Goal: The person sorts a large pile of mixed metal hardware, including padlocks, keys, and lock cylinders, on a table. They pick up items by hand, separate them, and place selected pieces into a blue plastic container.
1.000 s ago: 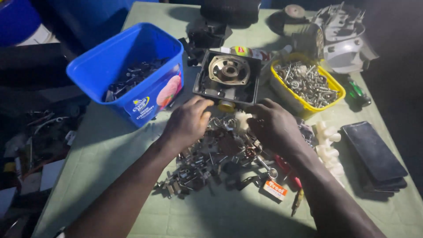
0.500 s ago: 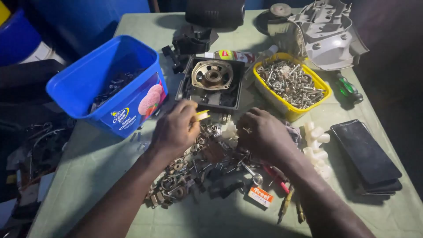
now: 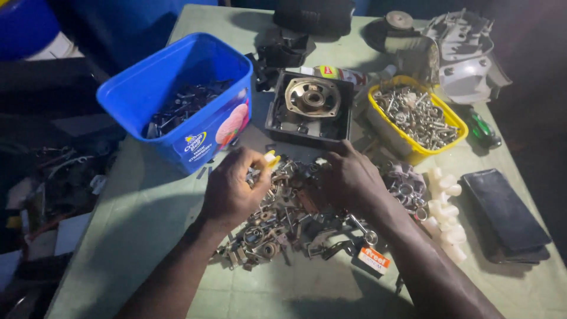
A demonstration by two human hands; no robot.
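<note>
A heap of small metal parts (image 3: 295,218), brackets, rings and screws, lies in the middle of the green mat. My left hand (image 3: 236,189) hovers over the heap's left side and pinches a small yellow piece (image 3: 271,158) between thumb and fingers. My right hand (image 3: 351,180) rests palm down on the heap's upper right, fingers curled among the parts; whether it holds one is hidden. Just beyond both hands sits a black square tray (image 3: 277,121) with a round brass-coloured part (image 3: 311,97) in it.
A blue plastic tub (image 3: 177,65) with dark metal bits stands at the left. A yellow tub (image 3: 443,115) of screws is at the right. White plastic fittings (image 3: 446,212) and a dark flat phone (image 3: 505,212) lie further right. Grey machine housings (image 3: 466,53) fill the far right corner.
Both hands have shifted slightly over the heap. My left hand still pinches the yellow piece, and the view has drifted so the table sits lower and closer.
</note>
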